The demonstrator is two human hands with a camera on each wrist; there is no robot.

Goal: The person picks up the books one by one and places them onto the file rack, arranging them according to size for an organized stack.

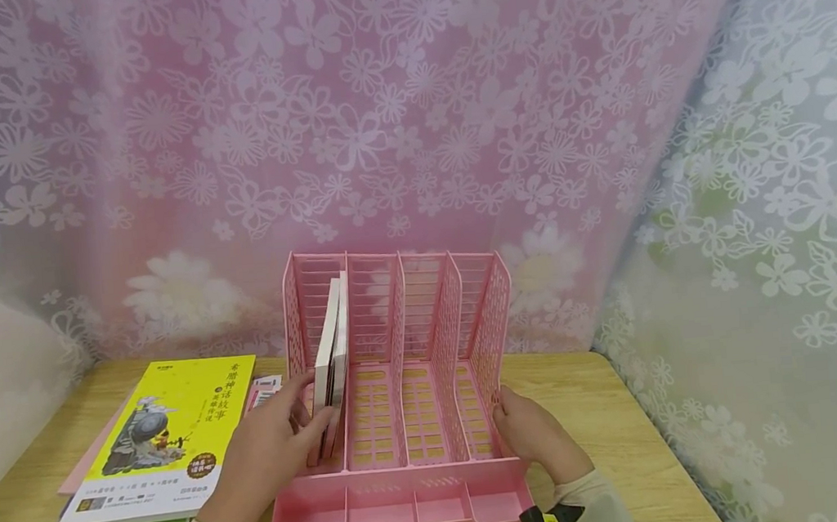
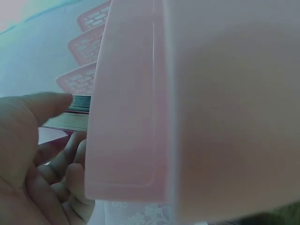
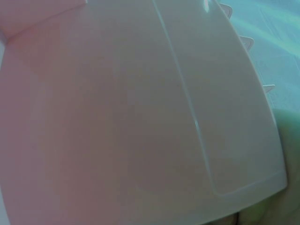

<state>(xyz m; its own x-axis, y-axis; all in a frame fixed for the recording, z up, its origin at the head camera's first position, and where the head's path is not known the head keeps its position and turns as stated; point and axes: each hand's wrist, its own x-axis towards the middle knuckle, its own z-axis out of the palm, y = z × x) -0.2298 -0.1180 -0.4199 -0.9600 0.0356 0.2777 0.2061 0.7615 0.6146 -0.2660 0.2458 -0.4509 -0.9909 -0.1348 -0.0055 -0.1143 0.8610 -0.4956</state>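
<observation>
"What's at the left hand (image 1: 274, 444) on my screen?"

"I see thin books (image 1: 328, 354) pinched between thumb and fingers — pale page edges facing me, standing on end in the leftmost compartment (image 1: 312, 298), tilted slightly right."

"And the pink desktop file organizer (image 1: 406, 479)? I make it plastic."

"Same here. It sits upright on the wooden tabletop (image 1: 600, 410), four tall slots side by side with perforated walls — and a low front tray (image 1: 441, 509) parted into four. I've got the right hand (image 1: 538, 432) holding its outer right wall (image 1: 493, 329) near the bottom."
</observation>
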